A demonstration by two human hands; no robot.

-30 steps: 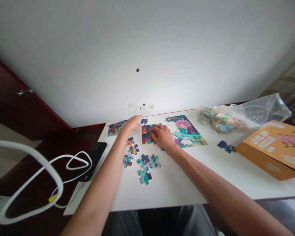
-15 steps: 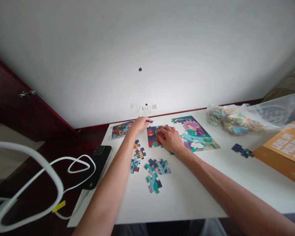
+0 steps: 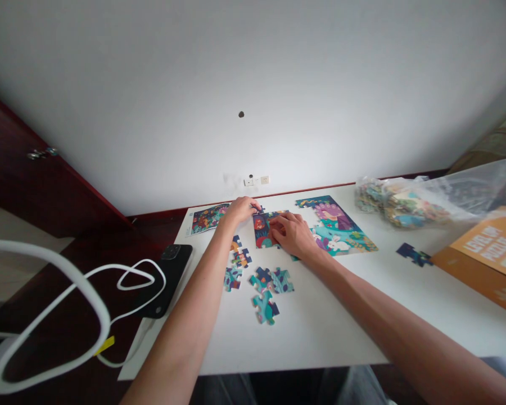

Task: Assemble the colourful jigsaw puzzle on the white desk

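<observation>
At the top left corner of a joined puzzle section [image 3: 262, 226], my left hand [image 3: 241, 210] pinches a dark blue puzzle piece [image 3: 260, 210], its fingers covering part of it. My right hand [image 3: 293, 233] rests on the right side of that section, fingers bent and a gap between thumb and forefinger. Its palm hides part of the section. A larger assembled part with white rabbits [image 3: 337, 225] lies just right of it. Loose puzzle pieces [image 3: 265, 306] are spread nearer to me, several of them beside my left forearm.
A printed picture sheet [image 3: 208, 218] lies at the table's back left. A black phone [image 3: 164, 281] and white cable [image 3: 105, 315] are at the left edge. Bagged pieces [image 3: 413, 205], an orange puzzle box [image 3: 489, 259] and a dark piece pair [image 3: 413, 254] are on the right.
My left hand has brought its piece slightly closer to the section's top edge. The right hand stays on the section. The whole view has shifted a little.
</observation>
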